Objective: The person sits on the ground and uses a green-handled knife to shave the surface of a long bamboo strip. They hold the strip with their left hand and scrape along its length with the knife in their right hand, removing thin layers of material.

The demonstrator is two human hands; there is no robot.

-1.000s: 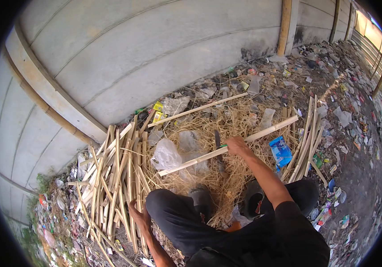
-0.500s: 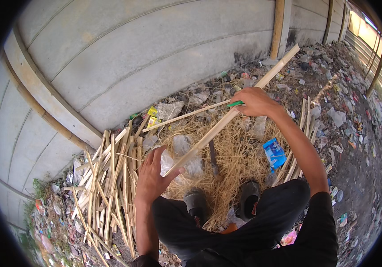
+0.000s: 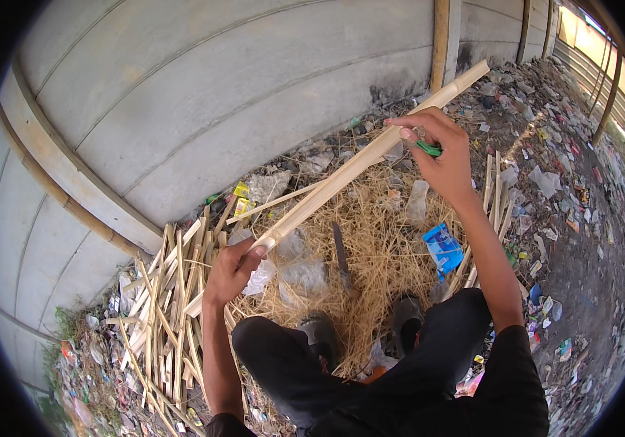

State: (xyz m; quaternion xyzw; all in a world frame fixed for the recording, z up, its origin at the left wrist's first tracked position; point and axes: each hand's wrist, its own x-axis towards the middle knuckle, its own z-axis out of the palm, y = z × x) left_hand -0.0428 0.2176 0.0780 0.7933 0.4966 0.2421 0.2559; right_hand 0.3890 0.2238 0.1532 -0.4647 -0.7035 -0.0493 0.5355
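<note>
A long, pale split bamboo strip [image 3: 327, 188] slants up from left to right in front of me, its hollow face showing. At its lower left end, my left hand [image 3: 233, 271] is closed, thumb and fingers gripping the strip. Higher up, my right hand [image 3: 440, 153] has its fingertips and thumb on the strip's edge. A small green object [image 3: 427, 148] is tucked in that hand's palm; its kind is partly hidden. Under the strip, on the straw-like shavings [image 3: 378, 255], lies a dark, long blade-like piece [image 3: 341, 256].
A pile of split bamboo pieces [image 3: 174, 320] lies at my left, and more strips [image 3: 498, 193] at the right. A blue plastic packet [image 3: 443, 249] rests by my right knee. A grey panel wall [image 3: 254, 95] stands behind; litter [image 3: 545, 178] covers the ground at right.
My left hand has gone from open beside the strip's lower end to closed on it. The strip has been turned so its broad hollow face shows. My right hand's grip has shifted.
</note>
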